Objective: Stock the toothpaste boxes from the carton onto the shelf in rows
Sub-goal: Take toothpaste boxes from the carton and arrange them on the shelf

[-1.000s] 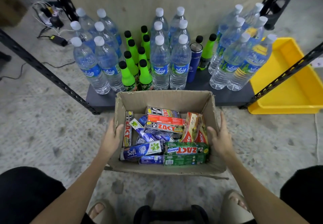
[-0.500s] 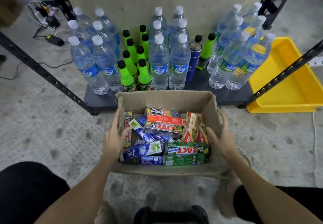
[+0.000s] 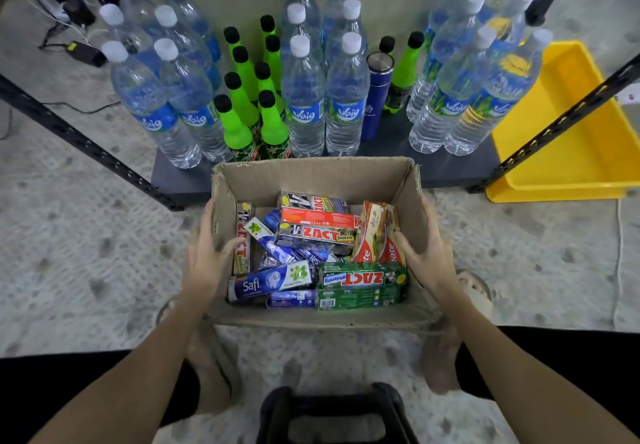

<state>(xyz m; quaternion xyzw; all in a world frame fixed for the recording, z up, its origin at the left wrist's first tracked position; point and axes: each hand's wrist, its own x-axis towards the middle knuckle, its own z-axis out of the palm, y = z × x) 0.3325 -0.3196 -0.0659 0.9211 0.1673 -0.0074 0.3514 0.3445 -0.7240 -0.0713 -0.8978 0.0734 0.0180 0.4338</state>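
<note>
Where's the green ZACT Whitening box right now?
Head view: the green ZACT Whitening box lies in the carton, near-right corner, right of the blue Safi box and just inside the right hand.

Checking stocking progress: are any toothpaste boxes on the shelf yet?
No, the toothpaste boxes all lie in the carton, while the shelf holds only bottles.

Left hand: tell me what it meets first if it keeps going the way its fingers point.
The left hand points up and slightly inward along the carton wall. Its thumb already sits by the upright ZACT box; the fingers would probably slide along the wall toward the shelf, though depth is unclear.
</note>
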